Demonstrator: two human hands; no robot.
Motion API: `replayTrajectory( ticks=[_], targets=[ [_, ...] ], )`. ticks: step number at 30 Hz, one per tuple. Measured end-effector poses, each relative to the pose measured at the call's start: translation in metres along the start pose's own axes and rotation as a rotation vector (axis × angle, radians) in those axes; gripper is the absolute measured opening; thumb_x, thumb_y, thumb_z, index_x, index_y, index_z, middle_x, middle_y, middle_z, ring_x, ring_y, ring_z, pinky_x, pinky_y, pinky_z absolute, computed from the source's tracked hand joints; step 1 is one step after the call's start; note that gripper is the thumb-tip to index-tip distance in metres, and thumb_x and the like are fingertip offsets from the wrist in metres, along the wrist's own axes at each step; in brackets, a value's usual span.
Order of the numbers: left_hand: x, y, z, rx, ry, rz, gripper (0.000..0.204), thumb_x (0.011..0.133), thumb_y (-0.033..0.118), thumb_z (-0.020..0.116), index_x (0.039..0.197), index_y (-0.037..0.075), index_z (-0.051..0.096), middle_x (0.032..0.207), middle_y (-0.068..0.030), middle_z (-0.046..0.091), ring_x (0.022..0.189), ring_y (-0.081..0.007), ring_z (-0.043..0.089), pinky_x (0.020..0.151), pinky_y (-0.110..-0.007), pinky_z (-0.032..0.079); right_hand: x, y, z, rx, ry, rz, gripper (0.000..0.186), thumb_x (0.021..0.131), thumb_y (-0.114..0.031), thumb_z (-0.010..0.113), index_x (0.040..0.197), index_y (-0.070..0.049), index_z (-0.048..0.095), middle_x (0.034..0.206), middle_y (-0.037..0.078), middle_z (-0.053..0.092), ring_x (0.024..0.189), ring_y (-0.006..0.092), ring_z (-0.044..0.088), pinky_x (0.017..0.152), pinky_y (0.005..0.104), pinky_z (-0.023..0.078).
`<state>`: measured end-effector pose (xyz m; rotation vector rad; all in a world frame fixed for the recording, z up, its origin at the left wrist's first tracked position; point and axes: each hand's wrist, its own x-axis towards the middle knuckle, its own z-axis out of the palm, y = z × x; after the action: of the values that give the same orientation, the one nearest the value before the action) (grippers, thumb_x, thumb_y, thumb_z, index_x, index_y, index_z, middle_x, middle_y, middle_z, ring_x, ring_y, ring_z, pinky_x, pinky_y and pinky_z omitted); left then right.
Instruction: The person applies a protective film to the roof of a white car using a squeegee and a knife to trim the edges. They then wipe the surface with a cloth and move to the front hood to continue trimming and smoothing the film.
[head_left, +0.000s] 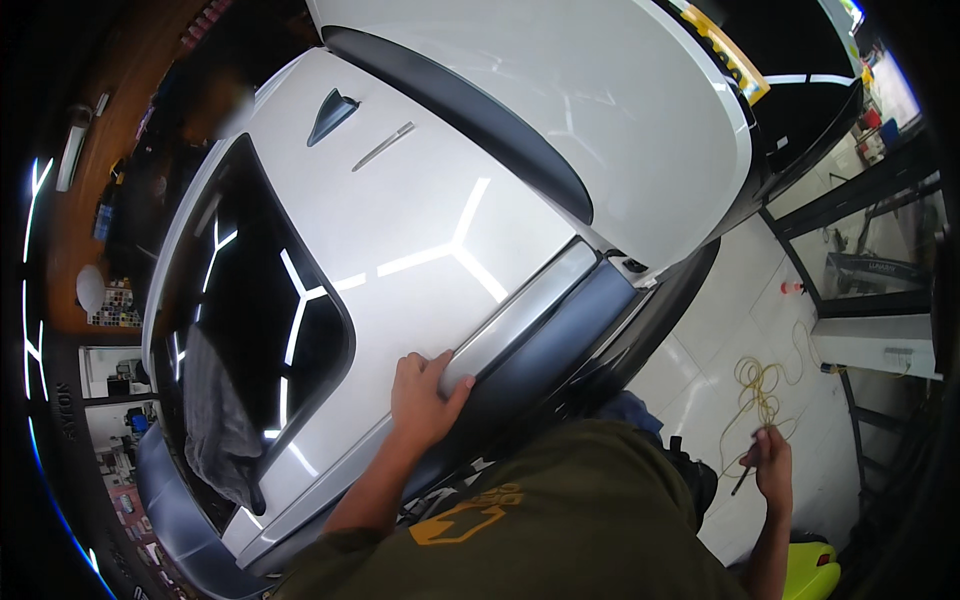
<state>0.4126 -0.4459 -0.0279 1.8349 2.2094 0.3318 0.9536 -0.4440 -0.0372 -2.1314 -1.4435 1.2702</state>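
A white car fills the middle, seen from above. My left hand rests with fingers apart on a silver trim strip, which runs beside a blue-grey panel along the body's edge. In my right hand, off to the right over the floor, is a slim dark tool, too small to identify. A grey cloth lies on the dark glass. Farther up the white surface are a shark-fin antenna and a slim pale object.
A yellow cord lies looped on the tiled floor. A glass-and-metal structure stands at the right, a lime-yellow object at the lower right. A wooden counter with small items is on the left. A large grey-white panel rises beyond the car's edge.
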Motion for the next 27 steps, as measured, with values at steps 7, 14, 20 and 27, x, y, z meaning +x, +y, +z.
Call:
replayTrajectory(
  ticks=[7,14,20,27],
  targets=[
    [0.061,0.02,-0.049,-0.303,-0.116,0.233,0.034,0.089,0.026,0.068,0.113,0.002,0.066,0.08,-0.012,0.057,0.074,-0.0258,0.057,0.069,-0.036,0.047,0.046,-0.256,0.143,0.121,-0.444,-0.715,0.029,0.097,-0.017,0.052,0.117,0.004,0.059,0.093,0.019,0.062,0.083,0.0358,0.06,0.078,0.0424,0.048],
    [0.179,-0.008,-0.083,-0.994,0.08,-0.001,0.018,0.097,0.015,0.059,0.104,0.0,0.066,0.084,-0.0014,0.062,0.073,-0.0078,0.053,0.067,-0.023,0.046,0.109,-0.432,0.235,-0.159,-0.384,-1.171,0.03,0.094,-0.011,0.051,0.119,0.003,0.06,0.091,0.024,0.06,0.084,0.0412,0.059,0.076,0.0444,0.047],
    [0.313,-0.119,-0.11,-0.704,0.418,0.053,0.035,0.096,0.024,0.061,0.118,-0.003,0.061,0.089,-0.0072,0.065,0.084,-0.0157,0.06,0.08,-0.029,0.049,0.191,-0.543,0.279,-0.373,-0.245,-1.061,0.028,0.096,-0.013,0.048,0.117,-0.003,0.064,0.093,0.02,0.064,0.086,0.038,0.063,0.079,0.0441,0.049],
    [0.467,-0.235,-0.086,0.076,0.654,-0.22,0.058,0.089,0.054,0.059,0.114,0.001,0.065,0.109,-0.0228,0.066,0.1,-0.0374,0.064,0.088,-0.047,0.049,0.303,-0.617,0.396,-0.557,0.041,-1.225,0.024,0.086,-0.006,0.052,0.102,-0.009,0.07,0.093,0.017,0.068,0.086,0.0345,0.067,0.078,0.0452,0.053]
  ],
)
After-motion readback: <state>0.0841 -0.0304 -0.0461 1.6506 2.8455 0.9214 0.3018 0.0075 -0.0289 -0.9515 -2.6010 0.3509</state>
